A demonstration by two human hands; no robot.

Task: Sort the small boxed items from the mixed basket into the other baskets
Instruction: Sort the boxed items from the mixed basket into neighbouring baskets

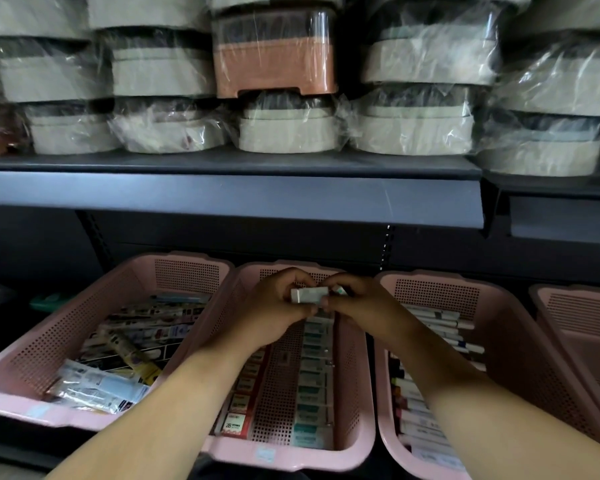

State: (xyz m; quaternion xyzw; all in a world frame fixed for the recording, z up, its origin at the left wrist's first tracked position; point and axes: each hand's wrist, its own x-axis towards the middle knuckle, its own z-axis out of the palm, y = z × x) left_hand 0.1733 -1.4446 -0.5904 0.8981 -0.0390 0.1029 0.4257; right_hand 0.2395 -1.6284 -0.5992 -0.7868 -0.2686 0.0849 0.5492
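Over the middle basket (291, 460), small box (309, 294) half-hidden between both hands (274, 303) (357, 306)

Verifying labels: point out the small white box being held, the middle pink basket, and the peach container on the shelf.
small white box (309, 294): head view, front face.
middle pink basket (309, 460): head view, near rim.
peach container (274, 69): head view, wrapped front wall.

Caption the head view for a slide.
Left hand and right hand grip a small white box above the middle pink basket, below a shelf of wrapped containers.
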